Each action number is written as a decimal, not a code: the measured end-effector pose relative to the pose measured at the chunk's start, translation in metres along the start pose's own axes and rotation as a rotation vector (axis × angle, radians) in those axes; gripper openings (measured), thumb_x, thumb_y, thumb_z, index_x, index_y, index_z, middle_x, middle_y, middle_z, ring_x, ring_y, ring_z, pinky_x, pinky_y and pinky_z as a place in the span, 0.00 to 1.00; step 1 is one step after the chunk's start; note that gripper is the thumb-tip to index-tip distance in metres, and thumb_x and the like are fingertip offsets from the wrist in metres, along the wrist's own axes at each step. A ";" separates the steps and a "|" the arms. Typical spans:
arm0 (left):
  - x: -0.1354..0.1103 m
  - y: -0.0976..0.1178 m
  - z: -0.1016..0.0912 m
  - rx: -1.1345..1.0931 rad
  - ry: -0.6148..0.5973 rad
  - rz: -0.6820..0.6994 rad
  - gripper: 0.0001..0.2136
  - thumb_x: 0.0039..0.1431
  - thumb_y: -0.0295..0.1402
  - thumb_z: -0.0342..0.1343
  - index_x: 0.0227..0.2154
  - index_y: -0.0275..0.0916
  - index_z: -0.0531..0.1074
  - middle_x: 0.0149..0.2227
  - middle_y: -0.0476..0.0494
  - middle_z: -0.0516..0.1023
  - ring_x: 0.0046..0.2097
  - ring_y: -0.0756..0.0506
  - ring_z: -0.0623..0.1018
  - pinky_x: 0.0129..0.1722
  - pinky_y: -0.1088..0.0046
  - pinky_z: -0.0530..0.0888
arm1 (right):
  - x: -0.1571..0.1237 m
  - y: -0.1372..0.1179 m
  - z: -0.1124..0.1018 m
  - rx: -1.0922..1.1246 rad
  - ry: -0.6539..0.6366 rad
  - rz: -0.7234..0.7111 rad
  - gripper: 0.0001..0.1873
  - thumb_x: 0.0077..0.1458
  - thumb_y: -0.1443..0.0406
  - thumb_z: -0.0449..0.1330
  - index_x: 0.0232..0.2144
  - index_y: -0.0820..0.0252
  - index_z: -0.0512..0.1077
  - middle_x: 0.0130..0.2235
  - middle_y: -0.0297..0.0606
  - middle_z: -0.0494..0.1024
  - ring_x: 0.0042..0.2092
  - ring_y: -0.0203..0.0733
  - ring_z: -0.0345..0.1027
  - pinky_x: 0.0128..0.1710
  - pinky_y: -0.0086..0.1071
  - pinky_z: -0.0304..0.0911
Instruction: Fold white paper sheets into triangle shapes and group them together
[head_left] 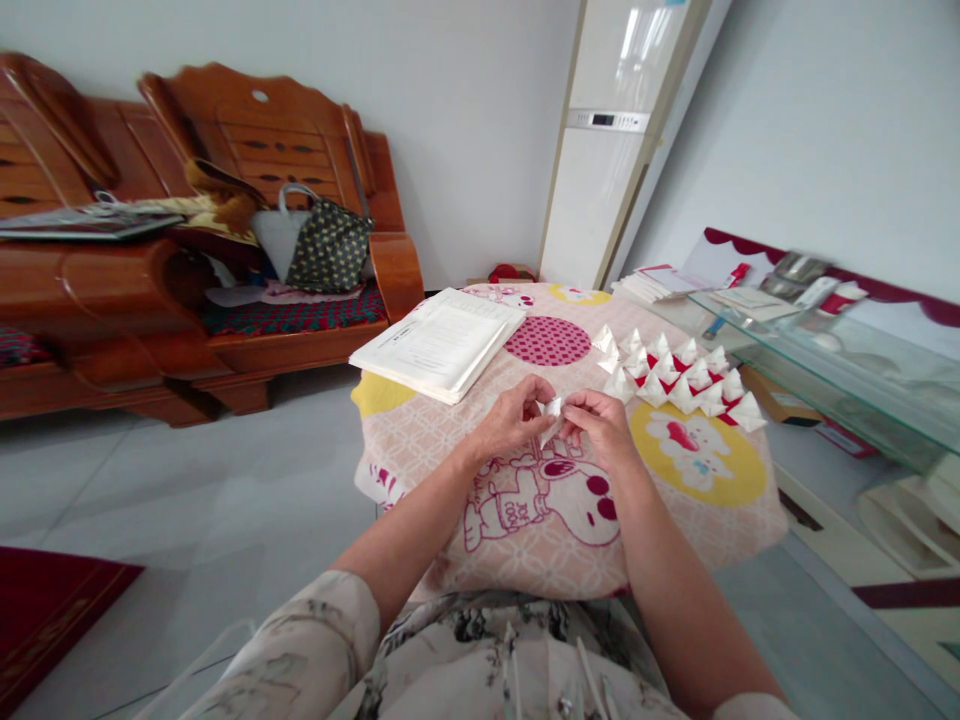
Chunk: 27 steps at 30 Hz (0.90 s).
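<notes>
Between my two hands, over the middle of the cloth-covered table, is a small folded piece of white paper. The fingers of my left hand pinch it from the left. My right hand grips its right side with thumb and fingertips. Part of the paper is hidden behind the fingers. To the right stand several pointed white folded-paper pieces in rows, with red showing between them. A stack of white paper sheets lies on the table beyond my left hand.
The table wears a pink patterned cloth. A glass shelf unit holding metal bowls stands close on the right. At the left is a wooden sofa with bags on it. A tall white air conditioner stands behind.
</notes>
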<state>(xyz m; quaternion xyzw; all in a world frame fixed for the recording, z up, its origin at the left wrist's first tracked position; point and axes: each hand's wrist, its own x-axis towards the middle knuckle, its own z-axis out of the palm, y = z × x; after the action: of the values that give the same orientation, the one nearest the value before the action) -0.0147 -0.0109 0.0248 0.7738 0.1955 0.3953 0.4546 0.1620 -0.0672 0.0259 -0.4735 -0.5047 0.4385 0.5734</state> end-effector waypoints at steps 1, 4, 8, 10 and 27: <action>0.000 0.000 0.000 0.014 0.003 0.002 0.11 0.58 0.34 0.58 0.41 0.37 0.66 0.33 0.50 0.72 0.27 0.54 0.69 0.26 0.77 0.66 | 0.000 -0.001 0.001 0.011 -0.002 0.007 0.07 0.47 0.62 0.66 0.27 0.60 0.76 0.18 0.34 0.76 0.18 0.35 0.65 0.15 0.26 0.56; -0.001 -0.001 0.002 0.063 0.022 0.010 0.11 0.59 0.35 0.58 0.42 0.37 0.68 0.33 0.49 0.74 0.27 0.54 0.69 0.28 0.77 0.67 | -0.001 -0.003 0.002 0.042 -0.003 0.011 0.08 0.47 0.61 0.66 0.27 0.60 0.76 0.19 0.34 0.76 0.18 0.36 0.67 0.16 0.26 0.59; -0.002 -0.001 0.005 0.089 0.041 0.007 0.16 0.57 0.36 0.61 0.45 0.37 0.67 0.40 0.45 0.77 0.29 0.53 0.72 0.29 0.77 0.68 | 0.000 -0.003 0.004 0.067 0.003 0.012 0.08 0.46 0.61 0.67 0.26 0.60 0.75 0.19 0.34 0.76 0.19 0.36 0.68 0.17 0.26 0.61; -0.002 -0.001 0.006 0.082 0.035 -0.006 0.15 0.58 0.38 0.60 0.44 0.37 0.67 0.39 0.46 0.76 0.29 0.53 0.72 0.28 0.77 0.68 | 0.000 -0.003 0.004 0.073 0.008 0.017 0.08 0.46 0.61 0.67 0.26 0.60 0.75 0.19 0.34 0.77 0.19 0.36 0.68 0.17 0.26 0.61; 0.000 -0.010 0.006 -0.129 0.008 -0.013 0.15 0.61 0.40 0.58 0.45 0.36 0.67 0.37 0.45 0.76 0.32 0.50 0.76 0.32 0.74 0.73 | 0.000 -0.006 0.004 0.146 0.036 0.055 0.12 0.42 0.59 0.68 0.25 0.60 0.72 0.18 0.34 0.76 0.19 0.37 0.68 0.17 0.26 0.62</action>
<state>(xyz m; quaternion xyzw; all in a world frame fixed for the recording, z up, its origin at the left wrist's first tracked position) -0.0088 -0.0092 0.0149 0.7401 0.1764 0.4070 0.5054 0.1586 -0.0679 0.0317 -0.4517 -0.4478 0.4812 0.6033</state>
